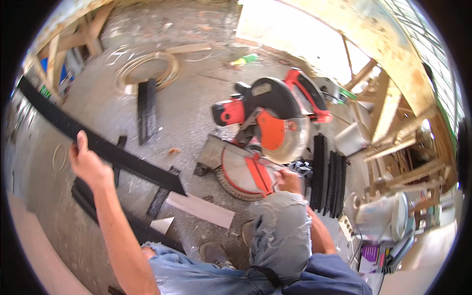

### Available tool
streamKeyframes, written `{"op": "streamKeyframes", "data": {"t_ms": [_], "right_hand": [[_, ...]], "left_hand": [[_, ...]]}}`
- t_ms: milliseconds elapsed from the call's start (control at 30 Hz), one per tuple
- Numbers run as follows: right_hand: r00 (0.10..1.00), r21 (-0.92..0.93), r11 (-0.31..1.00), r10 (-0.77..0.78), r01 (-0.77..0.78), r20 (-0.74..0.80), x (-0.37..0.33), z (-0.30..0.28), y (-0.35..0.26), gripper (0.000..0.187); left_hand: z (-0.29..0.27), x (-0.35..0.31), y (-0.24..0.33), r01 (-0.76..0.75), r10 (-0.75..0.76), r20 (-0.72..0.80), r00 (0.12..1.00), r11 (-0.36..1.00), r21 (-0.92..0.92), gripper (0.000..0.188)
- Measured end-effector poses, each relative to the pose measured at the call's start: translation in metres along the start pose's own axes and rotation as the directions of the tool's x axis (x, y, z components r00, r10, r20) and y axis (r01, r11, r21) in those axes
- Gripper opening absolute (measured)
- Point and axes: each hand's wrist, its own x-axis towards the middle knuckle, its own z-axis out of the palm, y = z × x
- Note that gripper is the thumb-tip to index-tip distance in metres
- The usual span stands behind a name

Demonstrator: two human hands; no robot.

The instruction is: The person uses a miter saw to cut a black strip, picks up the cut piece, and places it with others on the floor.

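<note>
A long black strip point(118, 151), cut at a slant on its near end, slopes from the far left toward the middle. My left hand point(88, 161) is closed around it, thumb on top. A red and black mitre saw point(275, 113) stands on the floor in front of me, its head raised above the grey and red round base point(243, 169). At the front right of that base is my right hand point(289, 181), fingers curled closed. What it grips is hidden, and my knee covers part of the wrist.
Several black strips point(327, 174) lie right of the saw, others point(146, 110) on the floor ahead. A pale board point(201, 209) lies by my feet. A coiled hose point(169, 69) rests farther back. Buckets point(383, 216), a power strip point(346, 227) and timber point(393, 147) crowd the right side.
</note>
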Motion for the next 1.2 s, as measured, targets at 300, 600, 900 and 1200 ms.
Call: {"op": "streamKeyframes", "data": {"t_ms": [300,600,900,1200], "right_hand": [[0.919,-0.201,0.94,0.197,-0.276,-0.34,0.036,-0.103,0.031,0.042],[0.838,0.398,0.815,-0.182,0.421,-0.515,0.047,-0.184,-0.145,0.042],[0.942,0.883,0.429,-0.332,0.188,-0.039,0.136,-0.11,-0.316,0.076],[0.708,0.886,0.456,-0.598,-0.084,0.375,0.114,-0.018,-0.349,0.095]], "left_hand": [[0.017,-0.018,0.017,-0.263,0.3,0.245,0.922,0.949,-0.172,0.017],[0.036,-0.046,0.023,-0.226,0.303,0.435,0.848,0.949,-0.221,0.013],[0.052,-0.066,0.021,-0.307,0.363,0.462,0.809,0.931,-0.195,0.017],[0.068,-0.104,0.006,-0.181,0.245,0.482,0.841,0.967,-0.177,0.025]]}}
